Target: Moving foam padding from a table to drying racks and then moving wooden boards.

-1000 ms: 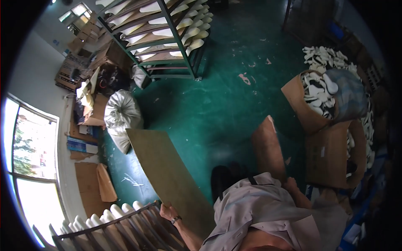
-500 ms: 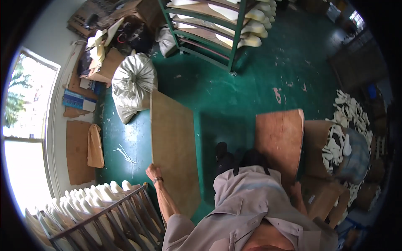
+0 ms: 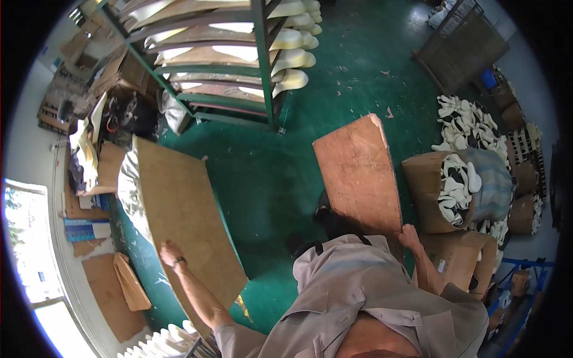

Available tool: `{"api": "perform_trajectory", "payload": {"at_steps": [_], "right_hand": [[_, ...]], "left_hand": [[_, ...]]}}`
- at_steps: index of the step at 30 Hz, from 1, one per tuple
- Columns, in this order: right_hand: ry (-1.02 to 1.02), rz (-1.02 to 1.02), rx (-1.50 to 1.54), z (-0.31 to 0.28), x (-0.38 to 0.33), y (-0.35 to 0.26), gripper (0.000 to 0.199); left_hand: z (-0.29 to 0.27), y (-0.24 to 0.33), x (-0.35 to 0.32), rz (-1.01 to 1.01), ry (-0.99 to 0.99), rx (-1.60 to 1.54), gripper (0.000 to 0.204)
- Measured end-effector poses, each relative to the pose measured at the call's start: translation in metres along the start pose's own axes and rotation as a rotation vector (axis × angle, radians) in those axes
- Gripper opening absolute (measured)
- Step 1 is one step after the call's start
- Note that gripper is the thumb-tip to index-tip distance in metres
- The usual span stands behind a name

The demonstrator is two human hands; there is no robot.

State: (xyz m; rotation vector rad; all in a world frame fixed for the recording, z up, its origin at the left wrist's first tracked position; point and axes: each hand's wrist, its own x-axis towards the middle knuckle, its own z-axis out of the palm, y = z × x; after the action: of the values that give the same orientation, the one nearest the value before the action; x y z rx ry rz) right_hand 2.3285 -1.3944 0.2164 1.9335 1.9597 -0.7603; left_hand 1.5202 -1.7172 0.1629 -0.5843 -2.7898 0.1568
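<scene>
My left hand (image 3: 171,253), a band on its wrist, is closed on the outer edge of a large tan plywood board (image 3: 185,209). The board hangs upright at my left side. At my right side, my right hand (image 3: 409,237) is closed around the edge of a reddish-brown plywood board (image 3: 358,173), low along its outer side. The fingertips behind both boards are hidden. My legs and dark shoes show between the two boards.
A green rack (image 3: 262,71) holding white foot-shaped forms stands ahead. To the right are a carton (image 3: 427,185) of white pieces and a loose heap (image 3: 471,125). A silvery sack (image 3: 131,191) is behind the left board. More white forms (image 3: 164,343) stand at lower left.
I have walked forward and the view has turned right; the rack is nearer and further left. Both boards have travelled with me, and my right hand shows more plainly.
</scene>
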Motion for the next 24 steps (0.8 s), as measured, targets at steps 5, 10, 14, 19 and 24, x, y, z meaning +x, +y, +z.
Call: {"api": "perform_trajectory", "payload": {"at_steps": [5,10,14,19,24], "right_hand": [[-0.021,-0.023,0.005,-0.036,0.062,-0.008,0.028],[-0.029,-0.002,0.031,-0.09,0.138,0.005,0.031],[-0.06,0.016,0.005,-0.165,0.184,-0.006,0.034],[-0.026,-0.04,-0.061,-0.242,0.257,-0.013,0.03],[0.087,-0.067,-0.093,-0.322,0.316,-0.033,0.024]], "left_hand": [[0.013,0.229,-0.087,0.114,-0.406,-0.568,0.019],[-0.057,0.504,-0.162,-0.046,-1.29,-1.396,0.034],[-0.143,0.68,-0.178,0.149,-1.599,-1.502,0.057],[-0.253,0.859,-0.171,0.59,-1.745,-1.441,0.112],[-0.295,0.982,-0.156,0.654,-1.773,-1.464,0.142]]}}
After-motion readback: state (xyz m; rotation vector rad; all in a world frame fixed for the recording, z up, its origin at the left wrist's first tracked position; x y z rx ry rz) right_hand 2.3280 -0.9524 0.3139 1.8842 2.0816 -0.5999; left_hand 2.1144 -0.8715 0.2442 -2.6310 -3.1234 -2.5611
